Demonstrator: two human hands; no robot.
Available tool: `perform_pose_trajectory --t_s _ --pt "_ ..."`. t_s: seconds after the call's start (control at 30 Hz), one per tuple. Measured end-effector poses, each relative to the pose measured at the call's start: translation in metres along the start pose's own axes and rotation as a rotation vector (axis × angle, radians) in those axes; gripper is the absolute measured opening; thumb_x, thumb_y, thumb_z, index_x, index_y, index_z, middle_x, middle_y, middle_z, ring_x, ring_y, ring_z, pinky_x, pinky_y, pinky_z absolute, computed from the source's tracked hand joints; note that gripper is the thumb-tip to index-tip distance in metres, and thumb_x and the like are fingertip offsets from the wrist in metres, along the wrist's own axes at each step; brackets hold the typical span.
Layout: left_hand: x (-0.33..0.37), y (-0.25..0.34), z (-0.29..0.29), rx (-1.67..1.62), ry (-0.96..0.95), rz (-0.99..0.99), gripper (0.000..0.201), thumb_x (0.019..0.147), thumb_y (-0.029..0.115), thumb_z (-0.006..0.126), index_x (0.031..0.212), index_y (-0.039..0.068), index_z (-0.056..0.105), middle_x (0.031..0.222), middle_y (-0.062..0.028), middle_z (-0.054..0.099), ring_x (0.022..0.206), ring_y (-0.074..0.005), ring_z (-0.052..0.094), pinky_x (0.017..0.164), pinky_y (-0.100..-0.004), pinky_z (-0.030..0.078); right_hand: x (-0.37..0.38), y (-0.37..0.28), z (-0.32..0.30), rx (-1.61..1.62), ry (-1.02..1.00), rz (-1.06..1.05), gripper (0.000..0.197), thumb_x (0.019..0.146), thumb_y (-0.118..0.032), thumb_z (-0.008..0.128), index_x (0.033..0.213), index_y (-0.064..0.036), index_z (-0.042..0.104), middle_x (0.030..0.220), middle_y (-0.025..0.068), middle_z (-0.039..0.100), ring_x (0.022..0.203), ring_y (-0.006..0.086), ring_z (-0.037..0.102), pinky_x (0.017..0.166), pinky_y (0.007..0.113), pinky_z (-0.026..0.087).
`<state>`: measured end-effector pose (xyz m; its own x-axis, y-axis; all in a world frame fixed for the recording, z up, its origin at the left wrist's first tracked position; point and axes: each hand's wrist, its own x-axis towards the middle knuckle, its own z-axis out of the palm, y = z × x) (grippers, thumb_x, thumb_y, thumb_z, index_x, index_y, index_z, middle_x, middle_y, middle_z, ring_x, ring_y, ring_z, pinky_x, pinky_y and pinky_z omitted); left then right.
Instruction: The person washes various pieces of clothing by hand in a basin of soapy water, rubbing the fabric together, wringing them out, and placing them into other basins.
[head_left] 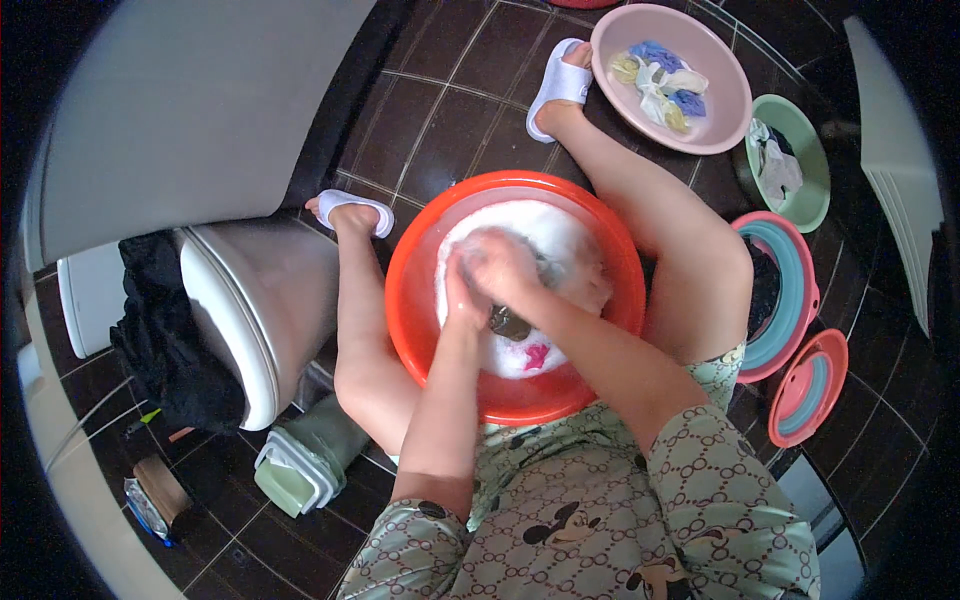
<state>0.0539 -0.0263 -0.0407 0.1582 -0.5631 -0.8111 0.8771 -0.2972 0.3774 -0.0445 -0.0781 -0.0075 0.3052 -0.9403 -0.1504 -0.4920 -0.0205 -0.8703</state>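
Note:
Between my knees stands an orange-red basin [612,222] filled with thick white suds [540,222]. My left hand [461,293] and my right hand [503,266] are pressed together over the suds, left of the basin's middle. Both look closed, with motion blur and foam over the fingers. Whatever lies between them is hidden. Just below my hands, a dark olive wet cloth [510,323] shows through the foam. A bright pink bit of fabric [537,356] pokes out nearer to me. Greyish wet fabric [552,268] lies partly sunk to the right of my hands.
A pink basin [722,125] with small coloured cloths stands far right. Beside it are a green basin [815,205] with laundry and two pink-and-blue collapsible basins [790,285] [812,390]. At left are a white toilet [225,310] draped with black cloth [160,335] and a bin [300,475].

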Motion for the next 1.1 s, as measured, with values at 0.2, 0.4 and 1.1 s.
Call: perform_pose_trajectory --t_s 0.2,0.4,1.1 --pt "-0.057 0.030 0.036 -0.068 -0.536 -0.162 0.044 0.090 0.039 0.051 0.119 0.006 0.053 0.119 -0.0092 0.055 0.111 -0.0259 0.051 0.095 -0.0419 0.043 -0.084 -0.094 -0.044 0.132 -0.059 -0.362 0.011 0.071 -0.018 0.064 0.078 -0.0113 0.058 0.086 0.0102 0.054 0.078 0.0315 0.060 0.064 0.044 0.050" --pt "-0.058 -0.005 0.053 0.015 -0.157 0.121 0.041 0.092 0.040 0.049 0.117 0.007 0.054 0.110 -0.0095 0.060 0.103 -0.0259 0.057 0.090 -0.0422 0.047 -0.038 -0.040 -0.044 -0.119 0.176 -0.355 0.015 0.074 -0.032 0.064 0.075 -0.0168 0.061 0.080 0.0064 0.058 0.070 0.0289 0.062 0.055 0.044 0.050" --pt "-0.021 0.003 0.007 0.041 0.062 0.261 0.027 0.088 0.016 0.053 0.114 0.007 0.053 0.109 -0.0079 0.058 0.099 -0.0228 0.058 0.086 -0.0400 0.048 0.011 0.032 -0.029 0.034 0.091 0.330 0.031 0.084 -0.038 0.059 0.102 -0.0122 0.061 0.087 0.0191 0.064 0.085 0.0367 0.062 0.075 0.043 0.049"
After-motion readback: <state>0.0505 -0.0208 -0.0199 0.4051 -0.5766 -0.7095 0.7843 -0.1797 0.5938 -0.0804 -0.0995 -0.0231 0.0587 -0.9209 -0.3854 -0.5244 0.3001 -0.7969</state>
